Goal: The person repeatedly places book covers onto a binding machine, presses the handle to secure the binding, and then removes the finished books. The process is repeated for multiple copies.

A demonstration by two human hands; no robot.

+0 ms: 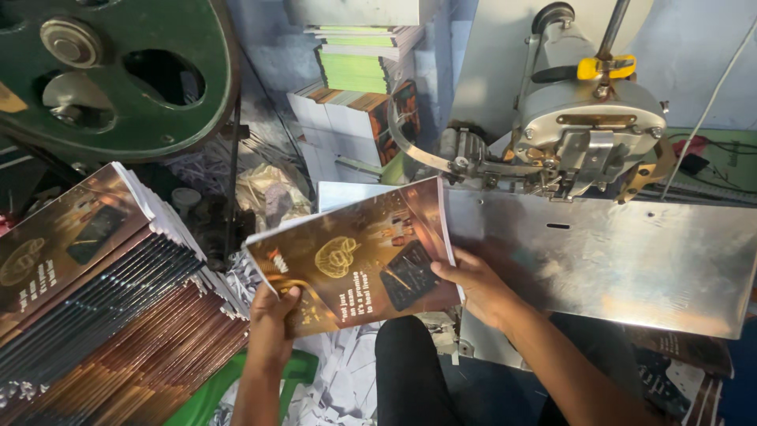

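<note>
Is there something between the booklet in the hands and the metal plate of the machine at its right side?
Nothing visible. The booklet, held by the left hand and right hand, already reaches the edge of the metal plate.

Left hand (272, 319): raised from the lower edge of the view, palm turned away, fingers curled and closed in a grip, thumb on top.
Left forearm: bare, rising almost straight up to the wrist.
Right hand (473, 282): reaching in from the lower right, back of the hand up, fingers bent and pinching shut, thumb tucked beneath.
Right forearm: bare, slanting up and leftward, wrist fairly straight.
Spacing: hands apart, at near the same height.
</note>
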